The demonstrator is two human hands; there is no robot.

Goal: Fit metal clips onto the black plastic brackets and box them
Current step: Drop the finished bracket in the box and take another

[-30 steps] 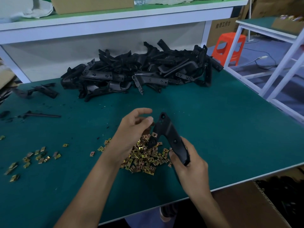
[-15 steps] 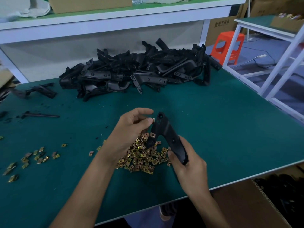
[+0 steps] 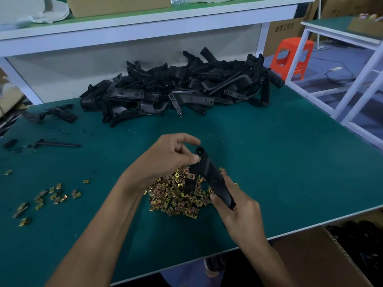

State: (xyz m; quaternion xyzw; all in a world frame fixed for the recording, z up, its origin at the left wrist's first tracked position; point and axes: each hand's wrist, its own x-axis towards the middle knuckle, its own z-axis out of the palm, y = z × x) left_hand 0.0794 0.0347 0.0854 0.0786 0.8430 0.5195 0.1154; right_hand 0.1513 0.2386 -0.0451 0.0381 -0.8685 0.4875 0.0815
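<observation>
My right hand [image 3: 238, 210] grips the lower end of a black plastic bracket [image 3: 209, 175], held tilted above a heap of brass-coloured metal clips [image 3: 178, 195] on the green table [image 3: 290, 162]. My left hand [image 3: 172, 156] pinches a small clip against the bracket's upper end, thumb tip pressed at its edge; the clip itself is almost hidden by the thumb. A big pile of black brackets [image 3: 182, 90] lies at the back of the table.
More loose clips [image 3: 49, 197] are scattered at the left. Stray black parts [image 3: 56, 114] and a thin black rod [image 3: 58, 144] lie at the far left. An open cardboard box [image 3: 323, 257] stands below the table's front right edge. An orange stool [image 3: 294, 56] stands beyond the table.
My left hand has brought the clip up from beside the bracket to its upper end. The right hand keeps its hold on the bracket.
</observation>
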